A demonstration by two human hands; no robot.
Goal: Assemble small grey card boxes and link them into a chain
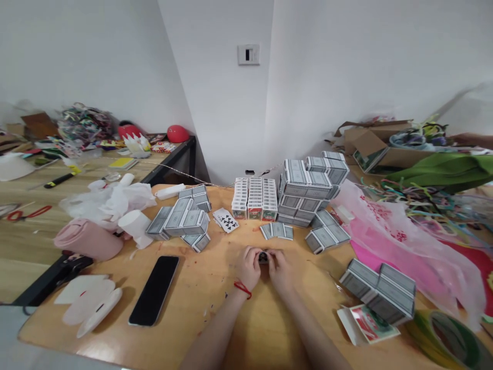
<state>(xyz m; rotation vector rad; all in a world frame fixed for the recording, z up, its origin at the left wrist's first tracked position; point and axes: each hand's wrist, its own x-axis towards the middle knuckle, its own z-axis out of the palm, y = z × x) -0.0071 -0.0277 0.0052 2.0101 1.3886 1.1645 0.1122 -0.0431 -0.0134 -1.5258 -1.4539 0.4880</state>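
Wooden table (192, 288) carries both forearms (219, 326), slanting inward from its near edge. At its middle the left hand (248, 268) and right hand (282, 270) meet, knuckles up, fingers curled and clamped together on a small deck (263, 256), just short of some spread cards (276, 230).

A black phone (154, 289) is lying screen up on the table (200, 288), left of centre. Stacks of grey card boxes (308, 187) are standing along the far edge. White paper cut-outs (89, 303) are lying near the left corner, and a pink plastic bag (385, 231) is sprawling at the right.
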